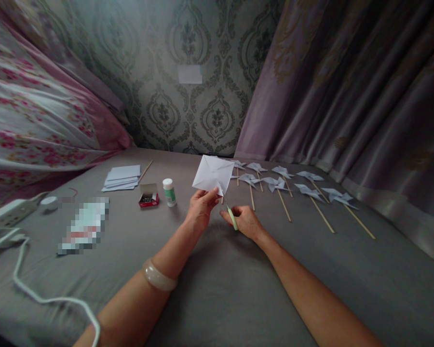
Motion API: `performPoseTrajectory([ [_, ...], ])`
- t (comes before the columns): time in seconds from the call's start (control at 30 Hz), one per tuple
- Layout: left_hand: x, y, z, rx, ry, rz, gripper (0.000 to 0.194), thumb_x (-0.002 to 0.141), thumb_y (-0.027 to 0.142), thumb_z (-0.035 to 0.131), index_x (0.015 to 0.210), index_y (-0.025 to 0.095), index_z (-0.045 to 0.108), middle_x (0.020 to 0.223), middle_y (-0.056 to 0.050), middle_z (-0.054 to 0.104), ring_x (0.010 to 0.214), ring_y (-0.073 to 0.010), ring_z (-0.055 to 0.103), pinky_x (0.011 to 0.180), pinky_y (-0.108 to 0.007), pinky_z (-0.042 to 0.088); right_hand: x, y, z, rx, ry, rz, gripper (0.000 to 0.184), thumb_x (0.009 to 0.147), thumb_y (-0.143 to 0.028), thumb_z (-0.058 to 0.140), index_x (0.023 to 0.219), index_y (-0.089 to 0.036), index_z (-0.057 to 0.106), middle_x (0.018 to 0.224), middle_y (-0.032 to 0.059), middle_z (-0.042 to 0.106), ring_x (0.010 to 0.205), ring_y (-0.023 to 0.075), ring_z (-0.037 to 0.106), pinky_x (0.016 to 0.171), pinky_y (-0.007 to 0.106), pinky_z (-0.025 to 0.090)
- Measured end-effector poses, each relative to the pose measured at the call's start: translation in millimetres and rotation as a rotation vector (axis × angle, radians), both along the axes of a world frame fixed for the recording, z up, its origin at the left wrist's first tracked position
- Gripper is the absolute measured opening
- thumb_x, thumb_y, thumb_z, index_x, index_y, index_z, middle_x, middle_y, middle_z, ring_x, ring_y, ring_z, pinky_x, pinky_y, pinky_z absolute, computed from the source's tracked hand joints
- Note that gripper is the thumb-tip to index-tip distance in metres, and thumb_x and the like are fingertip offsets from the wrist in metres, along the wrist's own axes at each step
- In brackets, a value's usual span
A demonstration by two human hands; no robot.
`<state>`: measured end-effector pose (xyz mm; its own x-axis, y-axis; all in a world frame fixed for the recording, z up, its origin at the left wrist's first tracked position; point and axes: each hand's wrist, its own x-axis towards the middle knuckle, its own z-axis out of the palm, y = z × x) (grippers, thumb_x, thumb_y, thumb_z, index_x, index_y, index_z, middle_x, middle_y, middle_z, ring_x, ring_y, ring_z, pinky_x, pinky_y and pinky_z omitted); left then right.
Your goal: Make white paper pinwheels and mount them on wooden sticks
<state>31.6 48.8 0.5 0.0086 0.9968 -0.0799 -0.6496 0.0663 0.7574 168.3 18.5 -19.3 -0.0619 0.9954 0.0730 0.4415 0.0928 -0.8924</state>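
A square sheet of white paper (212, 174) with diagonal crease lines is held up by its lower corner in my left hand (201, 206), thumb in front. My right hand (245, 220) grips scissors (233, 218) with a pale green handle. Their tip points up at the paper's lower right corner, where a small flap of paper stands out. Whether the blades touch the paper is too small to tell. Behind and right of the sheet lie several white paper pinwheels (274, 183) on wooden sticks, some partly hidden by it.
A stack of white paper (121, 177) lies at the back left beside a thin wooden stick (146, 170). Nearer are an open red box of small metal pieces (148, 197) and a white-and-green bottle (169, 193). A power strip (10, 215) and white cable (47, 300) run along the left.
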Motion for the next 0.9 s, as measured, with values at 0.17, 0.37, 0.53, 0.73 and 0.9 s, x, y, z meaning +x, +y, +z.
performPoseTrajectory([
  [0.17,0.9,-1.4,0.4,0.005,0.007,-0.012,0.034,0.046,0.022,0.087,0.072,0.015,0.065,0.068,0.001,0.066,0.060,-0.0085,0.060,0.059,-0.021,0.043,0.4,0.5,-0.8,0.008,0.011,-0.002,0.044,0.065,-0.056,0.065,0.049,-0.017,0.051,0.048,-0.0025,0.049,0.048,0.0093,0.041,0.046,0.023,0.031],
  [0.37,2.3,-2.9,2.0,0.005,0.006,-0.017,0.035,0.044,0.022,0.087,0.071,0.015,0.065,0.066,0.002,0.065,0.058,-0.0082,0.059,0.057,-0.020,0.043,-0.2,0.0,0.3,0.005,0.012,-0.014,0.045,0.064,-0.057,0.065,0.049,-0.017,0.051,0.047,-0.0025,0.049,0.047,0.0092,0.041,0.046,0.023,0.030],
  [0.53,2.1,-3.2,2.8,0.009,0.013,-0.013,0.035,0.047,0.021,0.087,0.071,0.015,0.064,0.066,0.002,0.065,0.059,-0.0085,0.059,0.059,-0.021,0.043,-0.1,0.3,-0.4,0.021,0.008,-0.017,0.043,0.066,-0.055,0.065,0.049,-0.017,0.052,0.047,-0.0019,0.050,0.048,0.0097,0.043,0.046,0.023,0.032],
  [0.73,1.2,-2.2,1.5,0.014,0.001,-0.020,0.033,0.047,0.020,0.086,0.073,0.015,0.066,0.068,0.002,0.066,0.060,-0.0085,0.059,0.058,-0.021,0.043,0.3,0.3,0.1,0.019,0.002,-0.023,0.043,0.065,-0.055,0.064,0.047,-0.017,0.052,0.046,-0.0013,0.051,0.046,0.0096,0.042,0.046,0.023,0.032],
  [0.9,0.9,-2.0,1.5,0.014,-0.006,-0.023,0.033,0.047,0.018,0.085,0.074,0.015,0.066,0.068,0.002,0.065,0.059,-0.0084,0.059,0.057,-0.021,0.042,0.8,0.7,0.3,0.035,-0.014,-0.021,0.041,0.067,-0.052,0.064,0.047,-0.017,0.052,0.046,-0.0016,0.050,0.047,0.0097,0.042,0.047,0.023,0.031],
])
